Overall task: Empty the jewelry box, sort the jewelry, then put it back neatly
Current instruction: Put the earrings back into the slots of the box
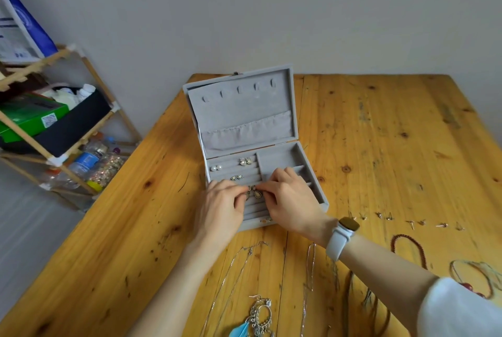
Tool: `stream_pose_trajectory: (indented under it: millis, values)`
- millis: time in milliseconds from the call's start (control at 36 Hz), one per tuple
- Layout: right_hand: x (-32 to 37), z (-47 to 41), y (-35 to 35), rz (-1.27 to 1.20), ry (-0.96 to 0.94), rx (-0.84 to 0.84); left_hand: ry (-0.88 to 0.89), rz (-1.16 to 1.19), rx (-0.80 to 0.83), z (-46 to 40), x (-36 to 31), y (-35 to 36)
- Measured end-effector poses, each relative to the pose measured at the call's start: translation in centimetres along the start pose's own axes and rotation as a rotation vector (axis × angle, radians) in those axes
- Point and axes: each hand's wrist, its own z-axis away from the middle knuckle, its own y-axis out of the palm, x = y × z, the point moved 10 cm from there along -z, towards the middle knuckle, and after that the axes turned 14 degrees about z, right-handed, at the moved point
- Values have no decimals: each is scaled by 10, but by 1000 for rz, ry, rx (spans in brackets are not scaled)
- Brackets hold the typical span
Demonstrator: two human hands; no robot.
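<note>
On the far left stands a wooden shelf [62,130] with a green box [30,116] on it and plastic bottles [89,160] lower down. It is beside the wooden table [380,146].

The gray jewelry box [244,144] sits in the middle of the table, near the wall. Its lid [239,108] stands open and leans back toward the wall. The box's long side runs left to right, turned a little, so its right end is closer to the person.

In the left part of the box are padded rows. Two pearl earrings [216,167] sit in a far row, a sparkly pair [245,161] is to their right, and another small pair [236,178] is one row nearer.

The left hand [224,206] and the right hand [292,199] meet over these rows. Their fingertips are pinched together on a pair of drop earrings [254,193], whose drops hang toward the person. The right wrist wears a white watch [341,239].

Near the person, thin chain necklaces [236,266] lie on the table, long ways toward the box. A big feather earring [258,317] lies at the bottom edge. To the right is a row of tiny earrings [407,221], then a dark bead necklace [415,249] and a bracelet [472,279].
</note>
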Motion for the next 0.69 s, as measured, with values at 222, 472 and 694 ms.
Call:
stream_pose_trajectory:
  millis: [222,472,694]
  values:
    - [4,5,-2,41,-38,-16,-34,-7,35,5,-3,4]
    - [8,15,-5,-8,-61,-41,-102,52,12,8,-1,-1]
    - [-22,39,-35,-146,5,-130,-32,117,8,23,-28,5]
